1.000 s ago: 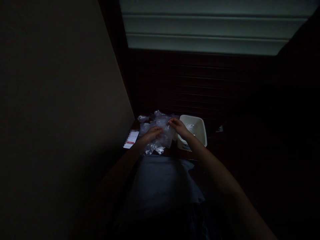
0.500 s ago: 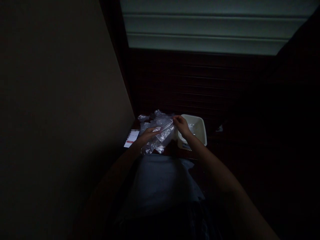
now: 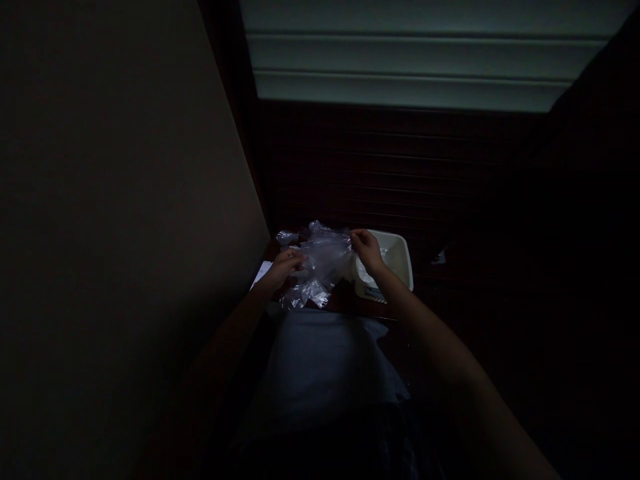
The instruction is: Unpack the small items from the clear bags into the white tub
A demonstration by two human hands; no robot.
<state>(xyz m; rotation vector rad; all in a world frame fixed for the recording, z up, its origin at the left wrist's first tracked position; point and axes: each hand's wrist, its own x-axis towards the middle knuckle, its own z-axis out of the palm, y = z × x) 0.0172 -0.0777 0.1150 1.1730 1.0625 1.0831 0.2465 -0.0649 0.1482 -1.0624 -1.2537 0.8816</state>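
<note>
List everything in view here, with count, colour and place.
Clear plastic: uncounted pieces, colourless, heaped between the hands
Container: one, white, right of the heap; glossy plastic inside
Flat item: one, white, left of the heap, partly hidden
Tabletop: one, dark reddish, beneath these
Cloth: one, grey, nearest the wearer
Scrap: one, pale, right of the container
Slatted panel: one, dark, behind the tabletop
Ridged panel: one, pale grey-green, top
Wall: one, grey, left
Left hand: one, bare, at the heap's left
Right hand: one, bare, pinching plastic
</note>
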